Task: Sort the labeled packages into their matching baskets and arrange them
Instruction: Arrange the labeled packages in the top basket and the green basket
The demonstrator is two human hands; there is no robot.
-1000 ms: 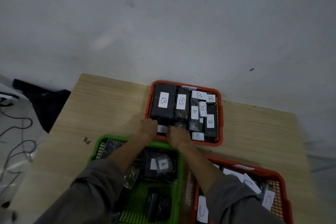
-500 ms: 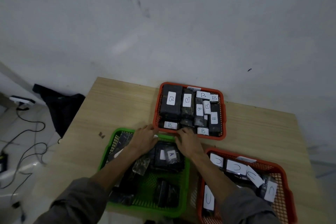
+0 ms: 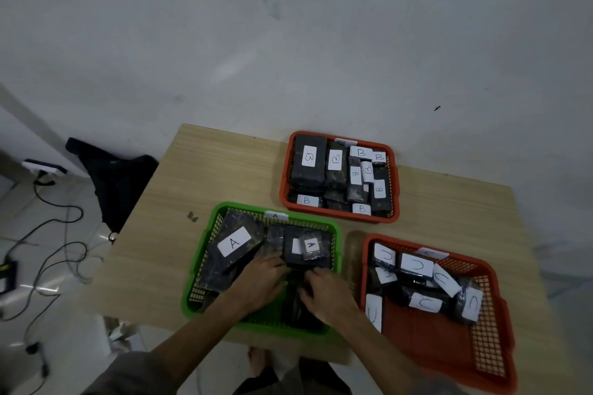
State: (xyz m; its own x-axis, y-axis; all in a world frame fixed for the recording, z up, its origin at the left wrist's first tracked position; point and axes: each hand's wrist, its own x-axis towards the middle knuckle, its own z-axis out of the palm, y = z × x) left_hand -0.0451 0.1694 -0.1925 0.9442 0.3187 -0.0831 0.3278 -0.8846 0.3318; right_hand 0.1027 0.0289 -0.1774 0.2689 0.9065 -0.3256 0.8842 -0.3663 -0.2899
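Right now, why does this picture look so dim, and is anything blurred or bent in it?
Head view: lighting is low and flat, so the dark packages merge into each other, though the white B labels in the far orange basket read clearly. Both hands, left hand and right hand, look slightly soft. The wide lens bows the table edges, and the corners darken.
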